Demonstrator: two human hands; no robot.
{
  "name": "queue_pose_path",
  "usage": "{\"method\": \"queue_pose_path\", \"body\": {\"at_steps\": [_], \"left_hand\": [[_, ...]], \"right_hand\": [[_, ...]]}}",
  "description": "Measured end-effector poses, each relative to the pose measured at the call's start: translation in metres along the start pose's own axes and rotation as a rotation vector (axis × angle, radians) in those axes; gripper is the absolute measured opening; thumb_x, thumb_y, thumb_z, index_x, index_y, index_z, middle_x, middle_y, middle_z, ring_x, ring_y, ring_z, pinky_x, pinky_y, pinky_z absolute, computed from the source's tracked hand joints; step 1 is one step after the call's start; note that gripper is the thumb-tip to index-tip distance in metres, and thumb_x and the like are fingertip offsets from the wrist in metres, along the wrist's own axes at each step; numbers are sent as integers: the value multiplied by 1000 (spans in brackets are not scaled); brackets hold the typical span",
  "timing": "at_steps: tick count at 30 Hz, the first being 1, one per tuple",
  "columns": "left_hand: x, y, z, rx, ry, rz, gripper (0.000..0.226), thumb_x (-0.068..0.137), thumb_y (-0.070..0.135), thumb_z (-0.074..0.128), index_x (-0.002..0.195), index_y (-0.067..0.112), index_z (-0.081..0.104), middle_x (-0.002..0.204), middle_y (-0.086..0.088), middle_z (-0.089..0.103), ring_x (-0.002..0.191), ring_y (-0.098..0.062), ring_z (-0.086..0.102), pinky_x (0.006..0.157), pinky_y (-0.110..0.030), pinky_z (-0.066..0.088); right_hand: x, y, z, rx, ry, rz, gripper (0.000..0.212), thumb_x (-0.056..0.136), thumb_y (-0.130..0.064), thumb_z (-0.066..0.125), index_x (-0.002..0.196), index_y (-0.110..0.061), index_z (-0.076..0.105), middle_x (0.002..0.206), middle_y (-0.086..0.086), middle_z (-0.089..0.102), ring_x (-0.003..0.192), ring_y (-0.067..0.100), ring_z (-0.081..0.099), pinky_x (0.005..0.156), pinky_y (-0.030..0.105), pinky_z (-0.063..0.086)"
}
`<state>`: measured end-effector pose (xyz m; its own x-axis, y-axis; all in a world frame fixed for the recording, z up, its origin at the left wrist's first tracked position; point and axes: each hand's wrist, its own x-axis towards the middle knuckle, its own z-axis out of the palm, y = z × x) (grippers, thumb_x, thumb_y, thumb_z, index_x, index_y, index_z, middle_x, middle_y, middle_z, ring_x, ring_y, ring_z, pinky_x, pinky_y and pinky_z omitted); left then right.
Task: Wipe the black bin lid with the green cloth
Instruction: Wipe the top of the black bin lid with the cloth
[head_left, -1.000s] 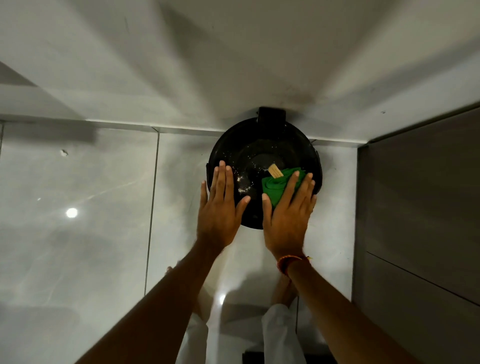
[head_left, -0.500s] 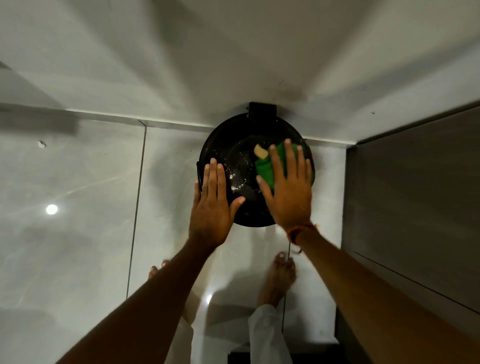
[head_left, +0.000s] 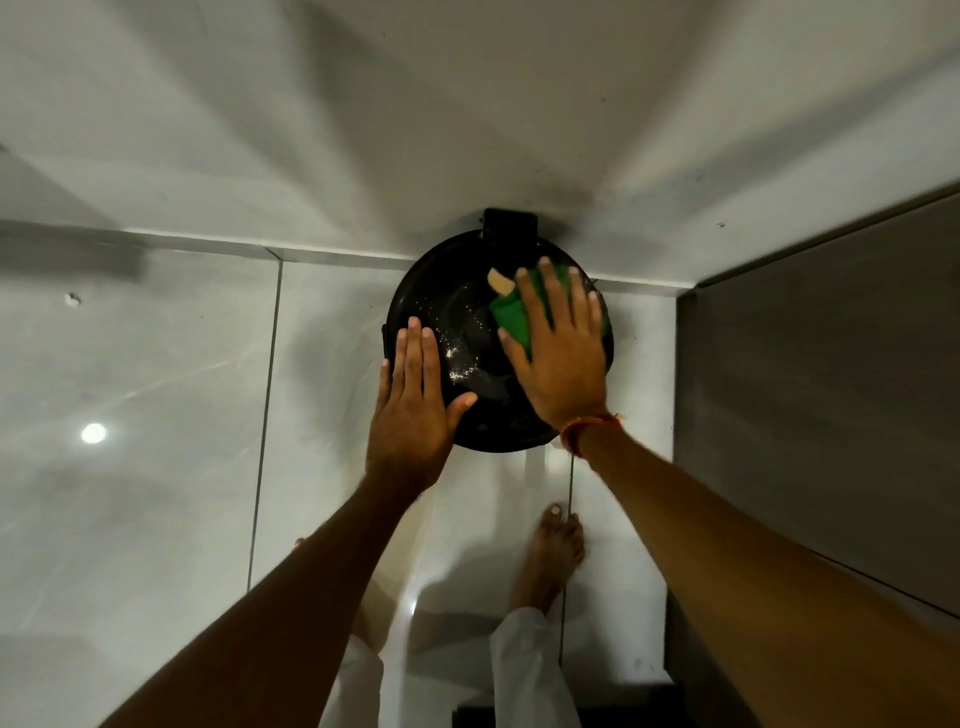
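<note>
Right hand (head_left: 563, 358), flat on the green cloth (head_left: 511, 317), has swept to the black bin lid (head_left: 467, 332)'s far right; white specks, possibly crumbs, remain. Left hand (head_left: 413, 410) stays flat, bracing, gripping nothing.

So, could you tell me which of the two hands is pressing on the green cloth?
The right hand, flat on the green cloth; the left hand rests bare on the black bin lid.

Bare forearms, no sleeves. Orange-red thread band (head_left: 582, 430) round the right wrist, just behind the fingers (head_left: 550, 291). White trouser legs (head_left: 530, 675) below; bare foot (head_left: 553, 545).
</note>
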<state>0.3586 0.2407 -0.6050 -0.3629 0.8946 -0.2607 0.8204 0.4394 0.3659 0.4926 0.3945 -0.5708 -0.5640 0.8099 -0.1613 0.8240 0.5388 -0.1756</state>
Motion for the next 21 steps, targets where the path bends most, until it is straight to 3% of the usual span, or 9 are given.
{"method": "queue_pose_path", "body": {"at_steps": [4,10,13,17,19,21], "left_hand": [[2,-2,0,39,-13,13,88,102,64,30,163,11,-5,173,-9,-9,161,-25,-4,128,-46,14],[3,1,-4,5,-49,-4,88,101,65,26,163,12,-6,173,-9,-11,160,-25,-7,129,-49,15],[2,2,-5,0,-59,1,87,102,65,25,163,11,-7,173,-8,-13,160,-25,-9,129,-50,14],[4,2,-6,-3,-65,-5,89,100,65,26,163,11,-7,172,-9,-13,160,-25,-9,129,-50,16],[4,2,-5,-2,-61,-1,91,99,66,26,163,11,-7,173,-9,-12,160,-25,-8,129,-49,16],[4,2,-4,-24,-62,0,92,98,69,24,163,12,-7,173,-8,-13,160,-24,-8,129,-48,13]], "right_hand": [[-55,6,10,-27,-35,-124,71,102,-55,39,163,-21,25,173,6,20,160,34,15,128,57,20],[-9,8,-5,156,-20,309,73,103,-53,40,164,-19,18,174,5,15,161,36,9,128,61,16],[5,-2,-6,38,-23,115,72,102,-52,41,164,-21,22,173,6,17,160,38,13,129,60,12],[-39,8,4,-46,-54,-260,70,103,-52,44,163,-24,24,172,3,21,161,33,14,128,58,19],[-56,25,6,-47,-89,-319,71,103,-54,41,164,-25,21,173,1,18,162,30,11,128,57,20],[-51,38,2,-45,-106,-254,74,102,-57,39,164,-24,17,174,3,15,161,31,9,128,58,21]]}}
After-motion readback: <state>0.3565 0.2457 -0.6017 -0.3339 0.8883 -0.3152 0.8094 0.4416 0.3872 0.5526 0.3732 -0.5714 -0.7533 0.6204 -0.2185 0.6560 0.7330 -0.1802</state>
